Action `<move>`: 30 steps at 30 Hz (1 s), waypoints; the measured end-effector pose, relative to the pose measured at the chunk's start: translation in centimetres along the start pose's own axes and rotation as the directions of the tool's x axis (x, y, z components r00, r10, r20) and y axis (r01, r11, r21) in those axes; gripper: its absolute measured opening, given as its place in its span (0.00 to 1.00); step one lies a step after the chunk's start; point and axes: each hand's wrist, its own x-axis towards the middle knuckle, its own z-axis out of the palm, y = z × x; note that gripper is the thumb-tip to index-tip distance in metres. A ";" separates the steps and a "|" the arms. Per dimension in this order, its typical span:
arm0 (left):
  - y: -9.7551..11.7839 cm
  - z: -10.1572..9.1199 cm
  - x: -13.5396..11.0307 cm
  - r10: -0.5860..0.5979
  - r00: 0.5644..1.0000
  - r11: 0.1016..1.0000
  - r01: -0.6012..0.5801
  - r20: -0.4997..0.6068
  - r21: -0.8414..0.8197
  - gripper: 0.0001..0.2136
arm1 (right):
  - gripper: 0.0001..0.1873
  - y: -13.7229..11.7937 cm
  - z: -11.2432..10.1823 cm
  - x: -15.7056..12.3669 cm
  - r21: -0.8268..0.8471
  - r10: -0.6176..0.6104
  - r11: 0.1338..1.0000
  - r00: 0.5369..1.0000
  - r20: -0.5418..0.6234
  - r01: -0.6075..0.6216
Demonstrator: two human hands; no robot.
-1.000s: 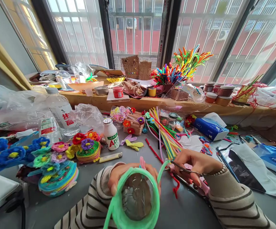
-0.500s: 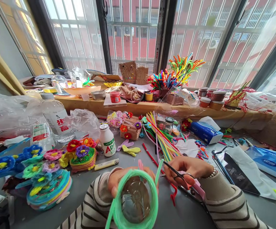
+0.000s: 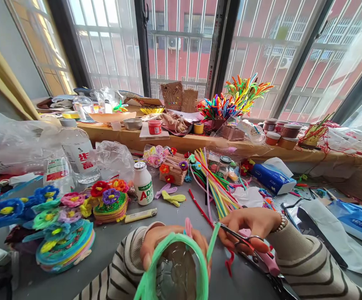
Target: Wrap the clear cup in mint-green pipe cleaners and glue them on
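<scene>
My left hand (image 3: 151, 246) is closed around a clear round container (image 3: 176, 271), its open end towards me. Fuzzy green pipe cleaner (image 3: 203, 271) is wound around its rim, and a loose green end (image 3: 212, 241) sticks up on the right. A pink pipe cleaner tip (image 3: 188, 227) shows behind the container. My right hand (image 3: 246, 223) grips small scissors (image 3: 239, 236), their blades pointing left at the top of the loose green end. Whether the blades touch it I cannot tell. Below that hand lies a pink-and-black tool (image 3: 271, 264), partly hidden, beside a red pipe cleaner (image 3: 229, 264).
Pipe cleaner flowers on a layered base (image 3: 65, 246) stand at left, near a white bottle (image 3: 143, 183) and a lighter-like stick (image 3: 141, 215). Loose pipe cleaners (image 3: 214, 183) lie in the middle. Tissue packs (image 3: 271, 178) are at right, and a cluttered ledge (image 3: 181, 143) runs behind.
The view has shifted slightly. The container has dropped a little and tilted, with the loose green end lower. My right hand has moved slightly right and down, still holding the scissors.
</scene>
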 end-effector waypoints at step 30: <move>-0.4 -1.4 -0.1 -0.171 0.982 0.967 0.182 -0.074 0.177 0.27 | 0.23 -4.9 -1.1 -3.1 -0.572 0.341 0.467 0.734 -0.587 -0.674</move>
